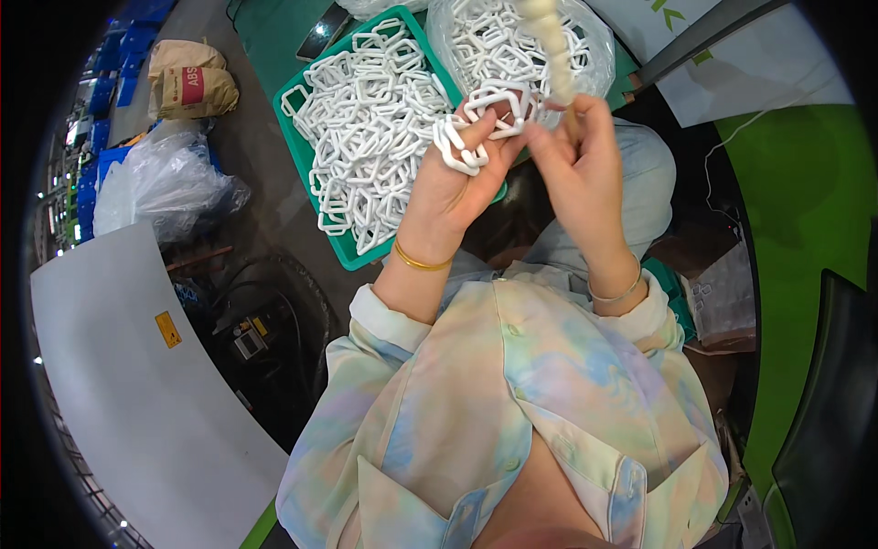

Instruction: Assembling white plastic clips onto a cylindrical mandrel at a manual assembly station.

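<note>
Several white plastic frame-shaped rings [460, 146] are in my left hand [466, 178], whose fingers close round them above the near right edge of the green tray [340, 245]. One ring [498, 99] stands up at its fingertips. My right hand [585, 169] is closed just beside it, its fingertips close to the rings. From its grip a knobby beige rod [551, 50] rises toward the top of the view, slightly blurred; I cannot tell its kind. A heap of the same white rings [375, 128] fills the tray.
A clear plastic bag [599, 41] of white rings stands right of the tray, and a phone [322, 31] lies behind it. At the left are a brown paper sack [194, 78], crumpled clear plastic [165, 183] and a light grey panel [137, 384]. A black chair [828, 412] is at the right.
</note>
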